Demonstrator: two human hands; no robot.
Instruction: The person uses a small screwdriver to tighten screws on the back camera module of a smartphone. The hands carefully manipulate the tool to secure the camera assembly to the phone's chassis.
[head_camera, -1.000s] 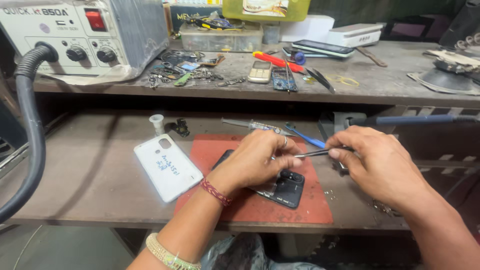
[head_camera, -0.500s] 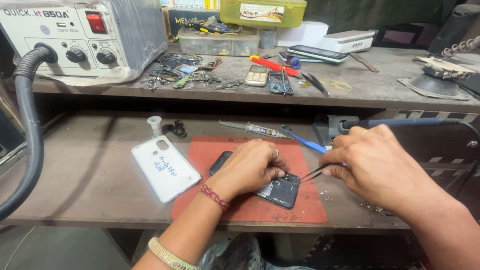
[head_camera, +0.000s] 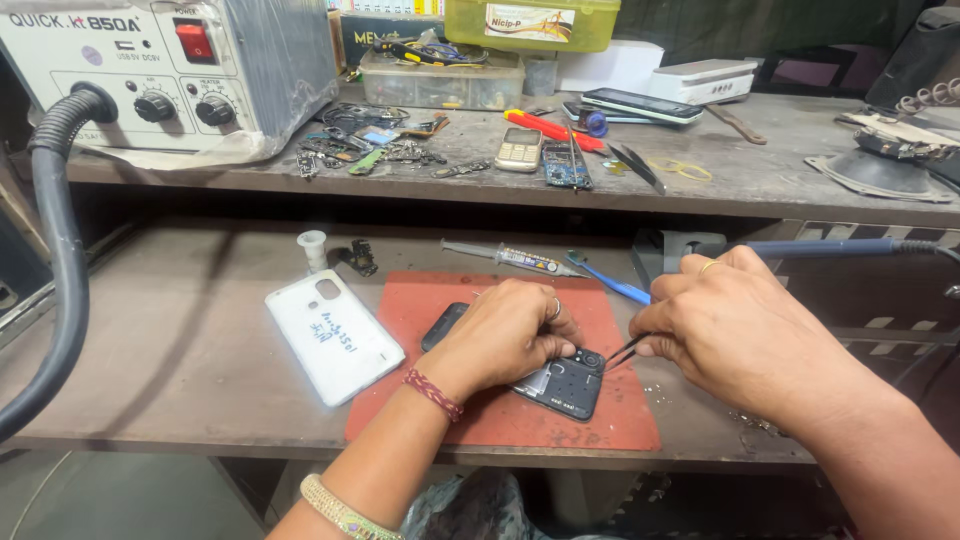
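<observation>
One opened phone (head_camera: 560, 380) is laid on one red mat (head_camera: 500, 420) at the lower centre of the frame, with one white back cover (head_camera: 333, 338) just left of the mat and one syringe (head_camera: 515, 258) above it. The phone is pressed flat under the left hand (head_camera: 510, 335), fingers curled over its middle. One pair of tweezers (head_camera: 628, 348) is pinched in the right hand (head_camera: 735, 330), tips lowered to the phone's upper corner.

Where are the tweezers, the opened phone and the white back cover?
tweezers (head_camera: 626, 349), head view, on the dark tips
opened phone (head_camera: 562, 385), head view, on its exposed inside
white back cover (head_camera: 333, 338), head view, on its flat middle
</observation>
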